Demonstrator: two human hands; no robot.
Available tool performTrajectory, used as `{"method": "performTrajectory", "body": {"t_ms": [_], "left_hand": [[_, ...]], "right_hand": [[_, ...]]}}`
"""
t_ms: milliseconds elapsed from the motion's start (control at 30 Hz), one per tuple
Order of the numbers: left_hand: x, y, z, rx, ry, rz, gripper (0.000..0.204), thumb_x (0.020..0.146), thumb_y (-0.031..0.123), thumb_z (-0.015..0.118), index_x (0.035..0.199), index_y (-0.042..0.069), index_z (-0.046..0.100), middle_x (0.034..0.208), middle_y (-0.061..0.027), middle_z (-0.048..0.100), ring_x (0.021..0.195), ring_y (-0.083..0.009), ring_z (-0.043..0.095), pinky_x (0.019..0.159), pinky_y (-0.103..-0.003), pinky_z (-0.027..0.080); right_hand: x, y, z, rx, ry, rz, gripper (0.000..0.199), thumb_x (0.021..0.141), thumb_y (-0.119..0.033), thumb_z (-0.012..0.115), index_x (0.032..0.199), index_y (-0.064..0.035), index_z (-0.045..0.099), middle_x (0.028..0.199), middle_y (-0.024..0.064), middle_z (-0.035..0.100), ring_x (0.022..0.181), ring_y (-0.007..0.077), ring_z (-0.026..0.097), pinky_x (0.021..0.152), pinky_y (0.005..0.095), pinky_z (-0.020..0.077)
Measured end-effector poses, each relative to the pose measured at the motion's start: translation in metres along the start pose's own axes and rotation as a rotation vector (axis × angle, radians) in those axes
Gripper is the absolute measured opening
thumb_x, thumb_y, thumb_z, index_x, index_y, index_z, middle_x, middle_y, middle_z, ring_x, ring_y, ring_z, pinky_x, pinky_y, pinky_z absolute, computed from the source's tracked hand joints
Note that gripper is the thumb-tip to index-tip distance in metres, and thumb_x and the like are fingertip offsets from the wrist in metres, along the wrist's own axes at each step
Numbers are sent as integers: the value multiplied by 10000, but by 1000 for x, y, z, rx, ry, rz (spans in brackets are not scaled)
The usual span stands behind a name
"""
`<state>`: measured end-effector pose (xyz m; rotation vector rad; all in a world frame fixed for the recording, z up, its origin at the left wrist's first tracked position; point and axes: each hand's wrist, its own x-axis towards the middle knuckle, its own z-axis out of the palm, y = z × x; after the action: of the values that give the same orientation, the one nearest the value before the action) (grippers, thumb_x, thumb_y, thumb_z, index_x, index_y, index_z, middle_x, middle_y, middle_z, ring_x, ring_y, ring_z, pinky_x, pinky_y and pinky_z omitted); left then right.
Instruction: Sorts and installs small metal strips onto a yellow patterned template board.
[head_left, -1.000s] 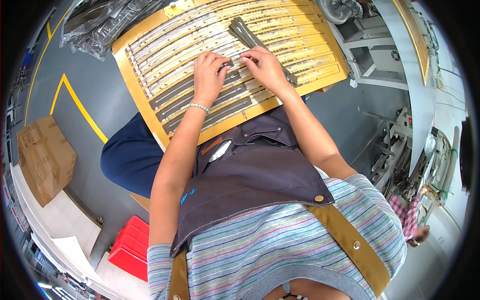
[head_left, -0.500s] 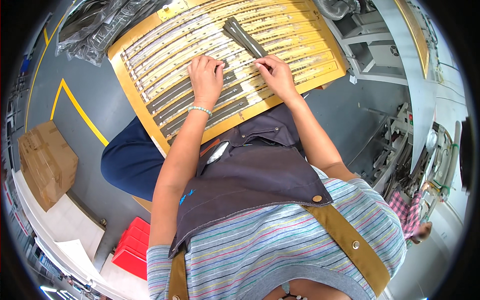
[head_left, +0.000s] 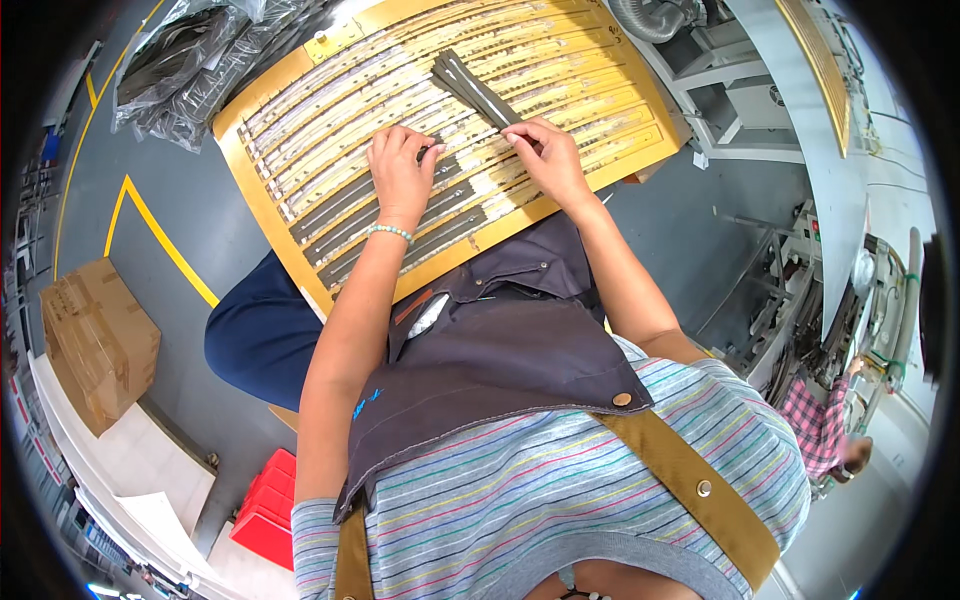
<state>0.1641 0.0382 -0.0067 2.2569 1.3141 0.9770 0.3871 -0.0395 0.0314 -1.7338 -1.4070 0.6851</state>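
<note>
A yellow slotted board [head_left: 560, 200] lies tilted in front of me, with long narrow grooves running across it. Several dark strips [head_left: 445, 230], zipper-like in look, fill the left part of the nearer grooves. My left hand [head_left: 400, 170], a beaded bracelet at its wrist, is closed in a pinch over the board; the end of a dark strip shows at its fingertips. My right hand [head_left: 552, 165] is closed on the near end of a bundle of dark strips [head_left: 470, 85], which lies slanting across the grooves toward the far side. A pale line runs along the bundle.
Plastic-wrapped dark bundles [head_left: 200, 75] lie beyond the board at left. A cardboard box [head_left: 100, 345] and a red bin [head_left: 268, 510] are at my left. Grey metal equipment [head_left: 750, 110] stands at right; farther back is a person in a checked shirt [head_left: 815, 425].
The whole view has shifted slightly. My left fingertips have come up a little, and a dark strip end now shows between them. My right hand still grips the bundle.
</note>
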Motion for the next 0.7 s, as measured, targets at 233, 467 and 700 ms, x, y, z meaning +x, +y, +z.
{"method": "performTrajectory", "body": {"t_ms": [233, 467, 700], "left_hand": [[7, 13, 7, 16, -19, -223, 111, 802, 188, 832, 772, 121, 750, 902, -7, 631, 1026, -267, 529, 953, -421, 385], [-4, 29, -27, -124, 68, -71, 74, 845, 129, 776, 883, 77, 738, 1044, -70, 677, 1095, -295, 560, 996, -440, 410], [-42, 50, -59, -347, -80, -119, 98, 882, 68, 721, 976, 41, 724, 1117, -89, 687, 1071, -302, 611, 941, -393, 484]], "right_hand": [[32, -12, 1, -170, 100, -56, 167, 904, -161, 706, 1013, -44, 755, 954, 103, 695, 811, 268, 668, 716, 367, 535], [56, 10, 17, -249, 168, 55, 143, 854, -228, 764, 881, -88, 759, 829, 76, 705, 766, 265, 687, 675, 397, 535], [50, 6, 20, -373, 139, -9, 165, 858, -249, 761, 873, -85, 760, 830, 83, 721, 763, 293, 691, 675, 398, 540]]}}
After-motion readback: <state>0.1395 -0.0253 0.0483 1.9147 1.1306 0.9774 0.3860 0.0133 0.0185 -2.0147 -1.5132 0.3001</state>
